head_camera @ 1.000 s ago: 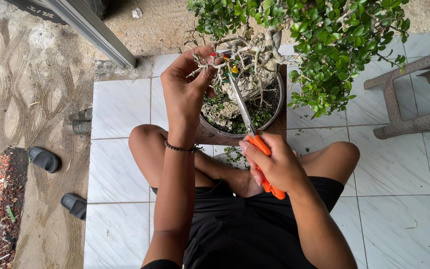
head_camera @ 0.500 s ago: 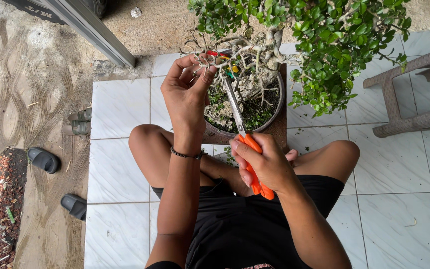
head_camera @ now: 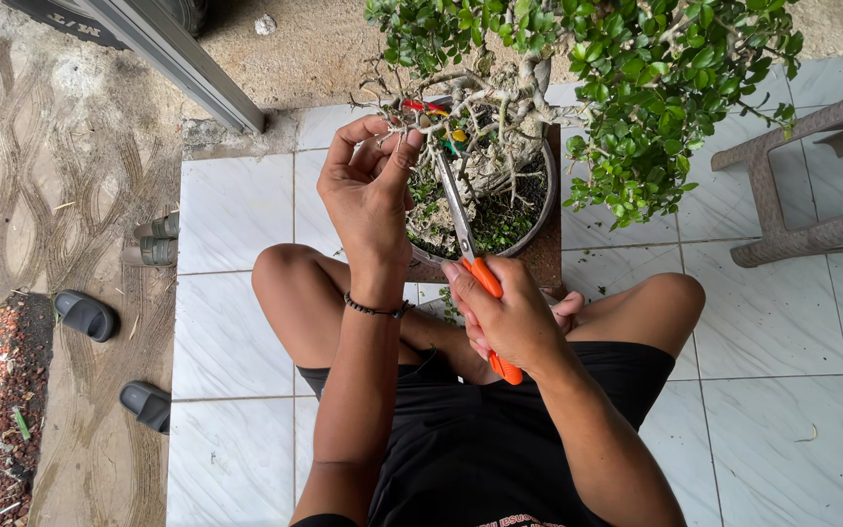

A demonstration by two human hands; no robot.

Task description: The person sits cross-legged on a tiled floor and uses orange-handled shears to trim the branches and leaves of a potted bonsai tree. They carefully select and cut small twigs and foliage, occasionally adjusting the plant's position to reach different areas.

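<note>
Orange-handled shears (head_camera: 477, 293) are sitting in the right hand (head_camera: 511, 322), whose fingers are wrapping tight around the grips while the long grey blades are pointing up into the bare lower twigs of a small potted tree (head_camera: 578, 88). The blade tips are lying among the branches just right of the left hand (head_camera: 368, 190); whether they are parted cannot be told. The left hand is pinching a thin bare twig (head_camera: 397, 125) between thumb and fingertips, close beside bits of red, yellow and green wire on the branches. The tree is growing in a round pot (head_camera: 529, 220) standing between the person's folded knees on white floor tiles (head_camera: 236, 322). A brown plastic stool (head_camera: 817, 166) is standing to the right, and dark sandals (head_camera: 87, 314) are lying on the ground well apart at left.
</note>
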